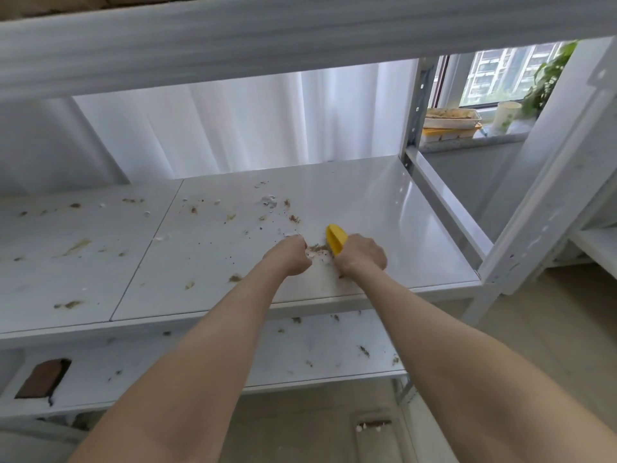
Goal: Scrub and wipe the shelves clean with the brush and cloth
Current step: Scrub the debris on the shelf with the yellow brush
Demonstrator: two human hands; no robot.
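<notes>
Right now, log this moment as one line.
right hand: grips yellow plastic brush | left hand: curled, contents unclear | white metal shelf: brown debris scattered

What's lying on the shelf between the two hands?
In the head view, brown crumbs lie on the shelf between the left hand and the right hand, which grips the yellow brush.

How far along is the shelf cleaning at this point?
Done: the middle shelf's right end looks clean. In hand: the right hand grips the yellow brush at a crumb pile. Remaining: stains across the left panel and the lower shelf.
</notes>
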